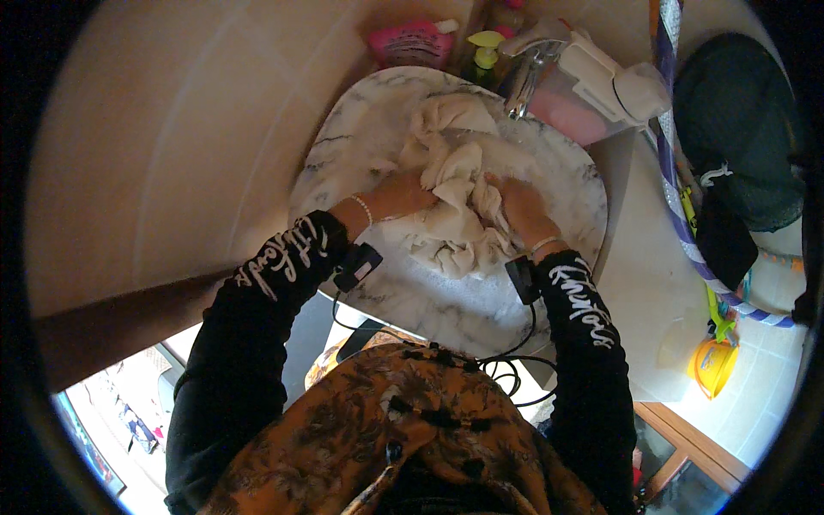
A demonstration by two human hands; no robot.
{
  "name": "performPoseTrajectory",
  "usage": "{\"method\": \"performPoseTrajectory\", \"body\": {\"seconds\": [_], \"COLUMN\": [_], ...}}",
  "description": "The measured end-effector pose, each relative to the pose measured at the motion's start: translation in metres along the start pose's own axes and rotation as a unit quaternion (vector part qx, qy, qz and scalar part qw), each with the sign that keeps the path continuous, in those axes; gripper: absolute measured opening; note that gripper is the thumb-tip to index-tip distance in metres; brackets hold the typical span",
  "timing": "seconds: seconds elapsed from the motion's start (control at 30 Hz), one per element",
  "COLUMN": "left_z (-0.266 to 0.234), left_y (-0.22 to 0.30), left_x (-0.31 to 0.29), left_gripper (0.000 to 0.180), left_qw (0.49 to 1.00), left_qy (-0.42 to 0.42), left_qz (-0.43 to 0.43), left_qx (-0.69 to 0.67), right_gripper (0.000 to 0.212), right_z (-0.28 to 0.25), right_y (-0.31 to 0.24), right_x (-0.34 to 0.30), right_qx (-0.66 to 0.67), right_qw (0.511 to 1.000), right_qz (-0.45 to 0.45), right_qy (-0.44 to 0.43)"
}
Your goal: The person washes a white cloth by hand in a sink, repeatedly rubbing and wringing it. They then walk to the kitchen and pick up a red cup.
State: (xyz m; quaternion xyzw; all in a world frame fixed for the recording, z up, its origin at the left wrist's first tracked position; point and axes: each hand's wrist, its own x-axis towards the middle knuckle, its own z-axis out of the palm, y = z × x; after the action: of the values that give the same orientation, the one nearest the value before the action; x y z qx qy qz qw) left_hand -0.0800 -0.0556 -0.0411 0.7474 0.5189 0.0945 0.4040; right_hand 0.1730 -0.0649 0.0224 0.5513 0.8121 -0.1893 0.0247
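A cream cloth [459, 206], wet and bunched up, lies in a white marble-patterned washbasin [330, 163]. Whitish suds [481, 296] cover part of the bowl. My left hand [402, 196] grips the cloth from its left side, the fingertips buried in the folds. On the opposite side my right hand [524, 209] is closed on it too, with its fingers partly hidden by the fabric. One end of the cloth spreads toward the back of the basin, and a ruffled part hangs down toward me.
Behind the basin stand a chrome faucet [522, 86], a pump bottle [484, 58] and a pink pouch [414, 45]. A purple-and-white striped hoop [669, 154] and a dark mesh item [738, 129] are at the right. A yellow bucket [714, 367] sits lower right. Cables [506, 369] dangle near my waist.
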Motion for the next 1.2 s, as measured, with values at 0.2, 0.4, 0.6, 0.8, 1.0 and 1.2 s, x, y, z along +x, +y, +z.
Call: {"method": "performPoseTrajectory", "body": {"seconds": [0.2, 0.4, 0.6, 0.8, 1.0, 1.2], "left_z": [-0.059, -0.097, -0.051, -0.100, -0.130, -0.070], "left_y": [0.003, 0.011, 0.008, 0.058, 0.080, 0.076], "left_x": [-0.002, 0.056, 0.097, 0.016, -0.079, -0.137], "left_gripper": [0.076, 0.081, 0.058, 0.048, 0.058, 0.088], "left_qw": [0.986, 0.990, 0.977, 0.907, 0.970, 0.973], "left_qy": [0.005, 0.114, 0.042, 0.076, 0.108, -0.077], "left_qz": [0.120, -0.017, -0.015, 0.138, 0.115, 0.217], "left_qx": [0.115, -0.079, -0.207, -0.391, -0.184, 0.034], "right_gripper": [0.055, 0.044, 0.058, 0.043, 0.045, 0.043], "right_z": [-0.013, 0.005, 0.022, -0.012, -0.054, -0.015], "right_y": [0.024, 0.060, 0.068, 0.035, -0.021, -0.060], "right_x": [-0.015, -0.030, -0.015, -0.031, -0.086, -0.149], "right_qx": [0.360, 0.276, 0.495, 0.371, 0.260, 0.097], "right_qw": [0.931, 0.940, 0.856, 0.885, 0.931, 0.976], "right_qz": [0.038, 0.173, 0.148, 0.122, -0.089, -0.073], "right_qy": [-0.048, 0.104, -0.003, 0.253, 0.238, 0.182]}}
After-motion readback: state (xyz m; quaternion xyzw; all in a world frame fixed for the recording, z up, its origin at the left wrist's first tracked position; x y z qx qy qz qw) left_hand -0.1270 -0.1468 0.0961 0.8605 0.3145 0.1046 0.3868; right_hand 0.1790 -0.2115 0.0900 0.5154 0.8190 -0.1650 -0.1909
